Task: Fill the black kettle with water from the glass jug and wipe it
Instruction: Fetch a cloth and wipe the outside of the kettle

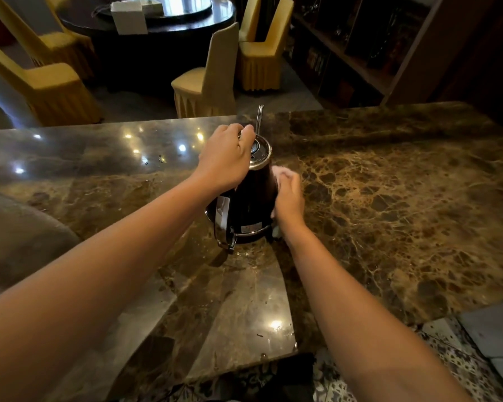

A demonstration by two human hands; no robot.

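1. Bare forearms reach out from the near edge over the marble counter (389, 198) and meet at the black kettle (250, 198), which stands about mid-counter.
2. The left hand (225, 158) sits on top of the kettle, its fingers curled over the far-left edge of the lid (259, 152). Just what they clasp there is hidden.
3. The right hand (288, 198) lies against the kettle's right wall, fingers bunched round a pale cloth (278, 170) pressed to the dark body.
4. The kettle's long axis is upright. Its thin spout (259, 120) rises on the far side and its handle (224, 227) sits near-left.
5. This looks like the wiping stage. The cloth touches only the right flank, so the near and left faces lie round the body from the right hand, toward the handle. The left hand is the one placed to steady or turn the kettle.
6. No glass jug is in view.
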